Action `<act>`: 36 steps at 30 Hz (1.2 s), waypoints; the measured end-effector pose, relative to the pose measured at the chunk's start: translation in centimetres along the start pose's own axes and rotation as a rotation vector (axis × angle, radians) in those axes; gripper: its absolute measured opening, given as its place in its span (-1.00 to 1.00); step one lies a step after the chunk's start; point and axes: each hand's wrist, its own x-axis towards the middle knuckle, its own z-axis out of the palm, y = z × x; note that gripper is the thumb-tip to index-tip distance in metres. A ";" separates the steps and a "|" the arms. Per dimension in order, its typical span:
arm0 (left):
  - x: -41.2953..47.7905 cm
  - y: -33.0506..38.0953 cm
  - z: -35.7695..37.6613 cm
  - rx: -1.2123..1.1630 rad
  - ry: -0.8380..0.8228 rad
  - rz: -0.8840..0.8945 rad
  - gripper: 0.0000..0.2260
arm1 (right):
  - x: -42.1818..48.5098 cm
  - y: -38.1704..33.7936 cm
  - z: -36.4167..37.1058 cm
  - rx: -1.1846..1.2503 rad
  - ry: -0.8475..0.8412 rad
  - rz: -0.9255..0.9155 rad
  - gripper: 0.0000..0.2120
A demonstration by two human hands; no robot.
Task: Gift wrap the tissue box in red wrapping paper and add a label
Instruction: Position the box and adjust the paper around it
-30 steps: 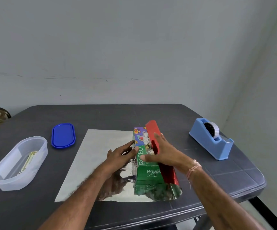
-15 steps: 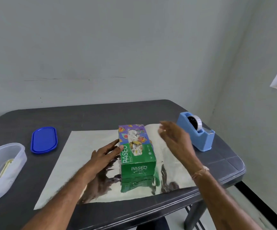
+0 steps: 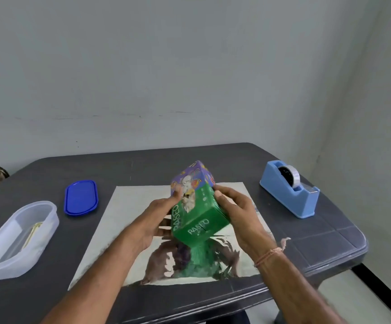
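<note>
A green and purple tissue box (image 3: 195, 206) is lifted and tilted above the middle of the wrapping paper (image 3: 133, 206), which lies flat on the dark table with its silver, mirror-like side up. My left hand (image 3: 159, 218) grips the box's left side. My right hand (image 3: 234, 211) grips its right side. The box's near green end points down toward me, and its reflection shows in the paper below. No red side of the paper shows.
A blue tape dispenser (image 3: 290, 190) stands at the right of the table (image 3: 318, 244). A blue lid (image 3: 81, 197) lies left of the paper. A clear plastic tub (image 3: 14, 239) with small items inside sits at the far left. The table's front edge is close.
The red flap of paper that lay against the box's right side has fallen flat. Both hands then took hold of the box and raised it off the paper, tilting it.
</note>
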 end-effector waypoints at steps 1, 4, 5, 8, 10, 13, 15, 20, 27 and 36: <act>-0.4 0.8 0.2 -0.004 -0.039 -0.036 -0.31 | 0.0 -0.3 0.6 0.011 -0.003 -0.027 -0.78; -0.6 1.8 0.8 -0.078 -0.059 -0.083 -0.36 | 0.1 -0.7 2.2 0.090 -0.069 -0.046 -0.59; -0.6 1.9 0.7 -0.115 -0.052 -0.093 -0.35 | 0.1 -0.7 2.6 0.099 -0.093 -0.055 -0.56; -0.4 1.3 -0.5 -0.266 -0.065 -0.144 -0.26 | 0.2 -0.5 2.8 0.125 -0.133 -0.038 -0.57; -0.7 0.6 -1.2 -0.418 -0.086 -0.168 -0.18 | 0.3 -0.2 2.6 0.142 -0.147 0.028 -0.56; -0.6 -0.2 -1.3 -0.612 -0.189 -0.125 -0.30 | 0.2 0.4 2.9 0.242 -0.202 0.147 -0.57; -0.3 -0.5 -1.0 -0.628 -0.167 -0.101 -0.40 | -0.1 0.7 3.1 0.318 -0.220 0.224 -0.53; 0.3 -0.7 -1.4 -0.592 -0.025 0.010 -0.64 | 0.2 1.0 2.5 0.265 -0.134 0.181 -0.16; -0.9 -2.0 -0.5 -0.254 0.069 -0.026 -0.68 | -0.1 1.7 2.0 0.106 -0.100 0.216 -0.35; 0.0 -3.7 -1.0 -0.255 0.119 0.028 -0.70 | 0.7 2.2 0.8 -0.005 -0.172 0.339 -0.67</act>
